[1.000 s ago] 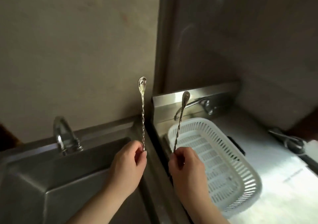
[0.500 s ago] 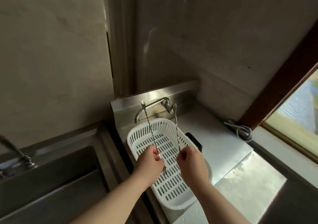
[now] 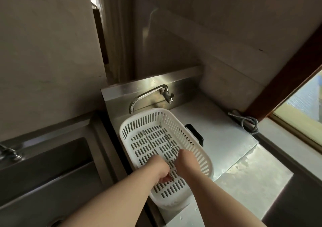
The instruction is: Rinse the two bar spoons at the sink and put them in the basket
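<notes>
A white slotted plastic basket sits on the steel counter right of the sink. Both my hands are down inside it. My left hand pinches the end of one twisted steel bar spoon, which lies low along the basket floor with its bowl toward the far end. My right hand holds the second bar spoon, laid nearly parallel to the first. The spoon ends in my fingers are hidden.
A steel sink basin lies at the left with a tap at its edge. A wall tap overhangs the basket's far end. A black object sits behind the basket, a coiled metal hose by the window.
My head has turned right from the sink to the counter. Both hands have lowered the spoons from upright in the air down into the basket, nearly flat.
</notes>
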{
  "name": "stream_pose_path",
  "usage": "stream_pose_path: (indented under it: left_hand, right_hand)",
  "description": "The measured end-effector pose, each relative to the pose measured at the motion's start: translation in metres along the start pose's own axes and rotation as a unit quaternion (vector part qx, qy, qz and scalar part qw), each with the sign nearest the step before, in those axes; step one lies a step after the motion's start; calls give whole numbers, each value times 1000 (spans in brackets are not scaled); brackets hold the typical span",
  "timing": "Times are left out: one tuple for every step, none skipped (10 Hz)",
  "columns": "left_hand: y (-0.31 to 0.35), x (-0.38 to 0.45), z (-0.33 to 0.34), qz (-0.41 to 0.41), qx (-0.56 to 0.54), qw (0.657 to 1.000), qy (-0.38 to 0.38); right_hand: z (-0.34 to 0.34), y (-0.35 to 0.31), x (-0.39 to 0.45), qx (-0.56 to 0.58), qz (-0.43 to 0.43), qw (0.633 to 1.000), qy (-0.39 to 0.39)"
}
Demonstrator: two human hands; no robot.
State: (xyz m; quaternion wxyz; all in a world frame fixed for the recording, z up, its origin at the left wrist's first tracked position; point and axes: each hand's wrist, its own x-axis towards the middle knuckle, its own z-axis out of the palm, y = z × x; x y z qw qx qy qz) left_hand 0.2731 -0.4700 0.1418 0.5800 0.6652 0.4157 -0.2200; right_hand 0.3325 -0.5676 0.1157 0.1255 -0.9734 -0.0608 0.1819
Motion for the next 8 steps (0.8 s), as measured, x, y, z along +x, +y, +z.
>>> stream_pose_path:
  left_hand:
    - [-5,7,6,-17,26,1000,-2]
    - [-7,11,11,-36,52,998,-27]
    - [-6,11,13,-35,88,995,-33]
    - [-7,11,13,-25,129,991,-23]
    - [-6,9,12,-14,137,990,-14]
    - [-4,7,11,-12,125,992,-5]
    - [-1,1,11,21,104,994,19]
    - [3,-9,2,80,122,986,82]
  right_hand:
    - [7,1,-1,-38,-5,999,-13]
    - [13,3,-2,-76,-24,997,-25]
    - [18,5,0,-71,-42,996,-15]
    - [21,6,-1,-69,-63,996,-4]
    - [21,7,-3,-58,-74,995,5]
    - [20,8,-6,-57,-81,995,3]
    - [18,11,-11,-46,-94,994,12]
    - [16,13,-14,-23,-82,995,52]
